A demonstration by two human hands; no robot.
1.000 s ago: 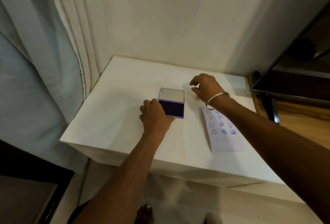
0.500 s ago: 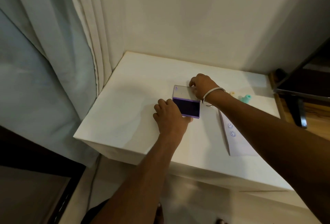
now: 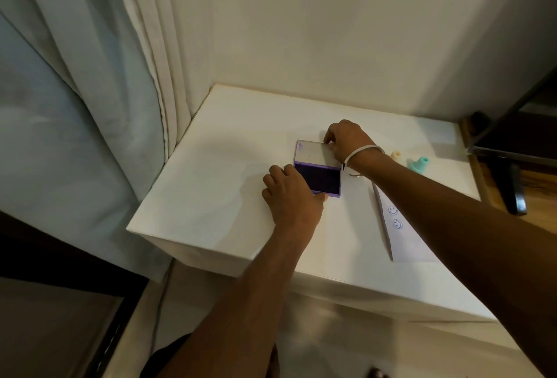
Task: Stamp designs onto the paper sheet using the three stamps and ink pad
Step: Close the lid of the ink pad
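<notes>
Ink pad [image 3: 319, 178] open mid-table, lid [image 3: 313, 154] raised. Left hand [image 3: 291, 196] curled, gripping base; right hand [image 3: 346, 141] pinching lid edge. Paper sheet [image 3: 401, 233] just right, two stamps [image 3: 417, 163] beyond. Best: pin base flat, fold lid slowly.

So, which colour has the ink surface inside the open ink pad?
Dark purple ink pad, with a lighter purple frame; the head view shows it.

No readable words, numbers or brands are showing for you; only two blue smiley-face marks are appearing on the paper sheet [image 3: 401, 239], beside your right forearm, behind your right hand [image 3: 346, 142].
</notes>
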